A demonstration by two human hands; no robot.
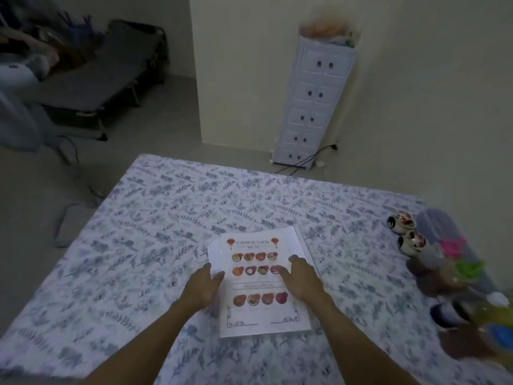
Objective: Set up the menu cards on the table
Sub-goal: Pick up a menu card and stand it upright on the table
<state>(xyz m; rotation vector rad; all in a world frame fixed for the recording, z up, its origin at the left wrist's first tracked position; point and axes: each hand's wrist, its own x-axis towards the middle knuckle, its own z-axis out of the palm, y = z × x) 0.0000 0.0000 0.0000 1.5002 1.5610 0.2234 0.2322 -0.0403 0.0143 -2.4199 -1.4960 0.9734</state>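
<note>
With our left hand (204, 287) and right hand (301, 279) flat, each grip open on the menu cards (261, 284) stacked at the counter's (166, 218) six o'clock, we judge dealing one out comes next.

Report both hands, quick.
Left hand: open, flat on the left edge of the menu cards.
Right hand: open, flat on top.

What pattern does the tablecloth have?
Blue-grey leafy sprigs on white tablecloth, seen in the head view.
</note>
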